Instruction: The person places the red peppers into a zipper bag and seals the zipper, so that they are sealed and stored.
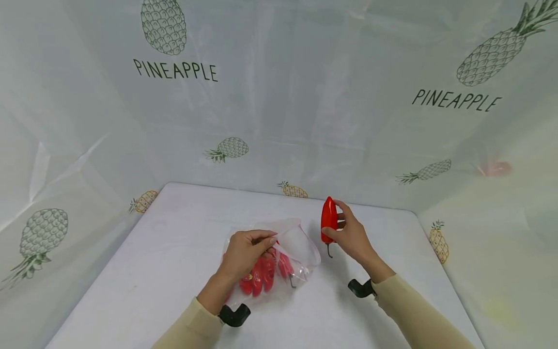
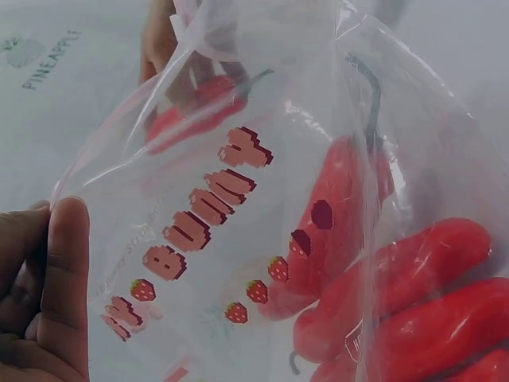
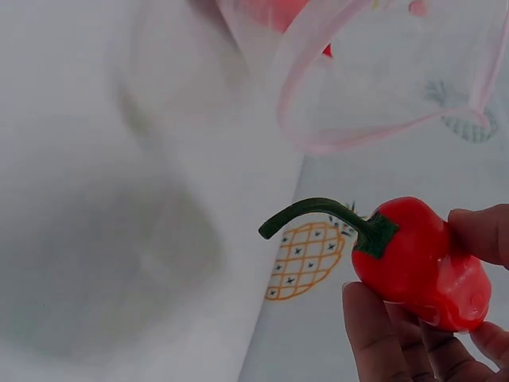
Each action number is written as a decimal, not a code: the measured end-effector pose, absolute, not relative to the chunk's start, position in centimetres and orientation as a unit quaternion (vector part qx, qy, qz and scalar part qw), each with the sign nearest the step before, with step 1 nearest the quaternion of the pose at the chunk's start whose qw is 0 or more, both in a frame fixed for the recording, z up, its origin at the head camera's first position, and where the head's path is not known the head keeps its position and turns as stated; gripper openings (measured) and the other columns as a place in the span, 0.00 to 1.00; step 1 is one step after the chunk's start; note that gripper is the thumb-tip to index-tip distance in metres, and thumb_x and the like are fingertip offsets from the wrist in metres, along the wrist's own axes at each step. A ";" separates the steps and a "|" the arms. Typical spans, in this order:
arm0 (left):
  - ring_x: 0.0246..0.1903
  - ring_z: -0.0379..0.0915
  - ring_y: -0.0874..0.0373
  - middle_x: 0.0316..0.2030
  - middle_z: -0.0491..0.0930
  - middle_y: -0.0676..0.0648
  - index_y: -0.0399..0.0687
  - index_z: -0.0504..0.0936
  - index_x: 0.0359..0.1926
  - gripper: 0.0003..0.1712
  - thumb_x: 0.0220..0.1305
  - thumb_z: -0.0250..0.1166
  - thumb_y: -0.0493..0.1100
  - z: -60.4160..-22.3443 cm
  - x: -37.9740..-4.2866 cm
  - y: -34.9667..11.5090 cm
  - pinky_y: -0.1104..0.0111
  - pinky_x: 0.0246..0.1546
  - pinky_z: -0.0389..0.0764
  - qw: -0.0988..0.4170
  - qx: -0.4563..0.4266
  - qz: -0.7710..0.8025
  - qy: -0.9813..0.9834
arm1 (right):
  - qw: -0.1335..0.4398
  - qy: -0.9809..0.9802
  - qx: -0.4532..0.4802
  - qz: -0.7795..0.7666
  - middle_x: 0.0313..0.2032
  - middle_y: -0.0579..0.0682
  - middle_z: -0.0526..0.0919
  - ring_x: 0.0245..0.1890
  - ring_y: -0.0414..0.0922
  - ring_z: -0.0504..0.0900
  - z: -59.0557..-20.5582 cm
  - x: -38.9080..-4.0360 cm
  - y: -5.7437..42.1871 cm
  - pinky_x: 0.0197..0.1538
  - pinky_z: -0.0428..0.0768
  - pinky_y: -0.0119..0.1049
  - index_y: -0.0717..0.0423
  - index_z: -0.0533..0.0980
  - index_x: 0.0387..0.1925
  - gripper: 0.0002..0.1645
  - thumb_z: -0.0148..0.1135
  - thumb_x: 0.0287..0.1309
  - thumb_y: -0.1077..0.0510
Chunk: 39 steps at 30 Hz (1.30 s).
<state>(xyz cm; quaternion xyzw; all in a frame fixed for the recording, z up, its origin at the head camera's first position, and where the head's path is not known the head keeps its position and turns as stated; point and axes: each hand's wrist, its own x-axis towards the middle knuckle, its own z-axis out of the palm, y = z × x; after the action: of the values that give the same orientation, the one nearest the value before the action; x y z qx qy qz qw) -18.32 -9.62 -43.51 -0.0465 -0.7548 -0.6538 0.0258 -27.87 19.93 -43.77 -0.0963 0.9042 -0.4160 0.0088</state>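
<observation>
A clear plastic bag [image 1: 301,245] with a pink rim and printed lettering lies on the table, several red chili peppers [image 1: 257,278] inside it. My left hand [image 1: 245,252] pinches the bag's edge between thumb and fingers, and the bag's mouth gapes to the right. In the left wrist view the thumb [image 2: 67,278] presses on the film beside the print. To the right of the bag, my right hand [image 1: 352,235] holds one red chili pepper [image 1: 329,220] above the table, its green stem [image 3: 318,205] free of the fingers.
The white table [image 1: 183,232] ends at a plastic curtain [image 1: 305,121] printed with pineapples, which rises behind it and at both sides. A black wrist mount [image 1: 234,315] sits at the left cuff, another mount [image 1: 361,289] at the right.
</observation>
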 end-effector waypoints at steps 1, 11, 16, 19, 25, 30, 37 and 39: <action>0.32 0.89 0.49 0.37 0.91 0.43 0.37 0.90 0.53 0.15 0.68 0.73 0.38 -43.5 -18.3 -9.6 0.68 0.35 0.91 0.025 -0.046 -0.654 -0.754 | 0.009 0.904 -0.099 -0.415 0.66 0.64 0.74 0.60 0.63 0.77 -43.6 -27.7 19.8 0.45 0.92 0.51 0.46 0.53 0.82 0.55 0.74 0.62 0.54; 0.31 0.89 0.46 0.36 0.91 0.45 0.40 0.90 0.53 0.14 0.68 0.73 0.40 -43.5 -18.3 -9.7 0.60 0.38 0.92 0.026 -0.039 -0.640 -0.767 | 0.033 0.907 -0.130 -0.399 0.62 0.62 0.77 0.56 0.61 0.79 -41.8 -25.8 19.0 0.41 0.92 0.46 0.45 0.58 0.80 0.52 0.74 0.60 0.55; 0.31 0.89 0.47 0.36 0.91 0.45 0.42 0.91 0.52 0.13 0.68 0.73 0.39 -43.4 -18.4 -9.8 0.59 0.38 0.92 0.029 -0.041 -0.641 -0.766 | 0.064 0.907 -0.153 -0.386 0.59 0.59 0.80 0.53 0.57 0.81 -40.4 -24.7 18.7 0.39 0.91 0.43 0.43 0.62 0.78 0.50 0.76 0.58 0.55; 0.31 0.89 0.47 0.35 0.91 0.46 0.44 0.92 0.51 0.12 0.68 0.73 0.39 -43.3 -18.3 -9.7 0.59 0.38 0.92 0.030 -0.039 -0.642 -0.765 | 0.101 0.902 -0.167 -0.386 0.57 0.57 0.81 0.50 0.54 0.82 -39.6 -24.0 18.5 0.38 0.91 0.41 0.40 0.64 0.77 0.49 0.75 0.58 0.55; 0.32 0.89 0.46 0.35 0.91 0.45 0.43 0.91 0.52 0.13 0.69 0.73 0.40 -43.2 -18.2 -9.7 0.60 0.39 0.92 0.030 -0.041 -0.642 -0.765 | 0.190 0.881 -0.204 -0.382 0.53 0.54 0.81 0.49 0.52 0.82 -38.5 -22.9 17.9 0.37 0.91 0.42 0.42 0.68 0.75 0.48 0.77 0.53 0.57; 0.33 0.89 0.48 0.36 0.91 0.47 0.47 0.92 0.52 0.13 0.70 0.72 0.43 -43.4 -17.9 -9.6 0.64 0.39 0.91 0.026 -0.047 -0.629 -0.776 | 0.258 0.857 -0.213 -0.391 0.52 0.55 0.80 0.47 0.53 0.83 -38.9 -23.1 17.1 0.38 0.91 0.43 0.44 0.69 0.75 0.47 0.77 0.54 0.57; 0.37 0.89 0.45 0.40 0.91 0.47 0.47 0.91 0.54 0.14 0.71 0.71 0.45 -43.5 -17.5 -9.3 0.63 0.42 0.91 0.001 -0.069 -0.626 -0.776 | 0.294 0.832 -0.188 -0.430 0.51 0.58 0.80 0.44 0.53 0.85 -39.8 -23.9 16.0 0.36 0.92 0.44 0.54 0.68 0.75 0.45 0.74 0.57 0.58; 0.37 0.89 0.43 0.42 0.91 0.46 0.46 0.91 0.54 0.15 0.71 0.71 0.45 -43.5 -17.4 -9.2 0.63 0.42 0.91 -0.007 -0.075 -0.632 -0.772 | 0.290 0.830 -0.179 -0.442 0.51 0.58 0.80 0.43 0.52 0.85 -40.1 -24.0 15.6 0.36 0.91 0.44 0.56 0.68 0.75 0.44 0.73 0.58 0.58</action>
<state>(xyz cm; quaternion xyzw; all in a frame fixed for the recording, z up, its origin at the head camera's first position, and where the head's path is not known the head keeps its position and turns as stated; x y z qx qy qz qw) -17.39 -9.20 -43.53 -0.0747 -0.7717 -0.6315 -0.0071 -24.01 15.65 -40.05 -0.1786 0.8296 -0.4423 0.2901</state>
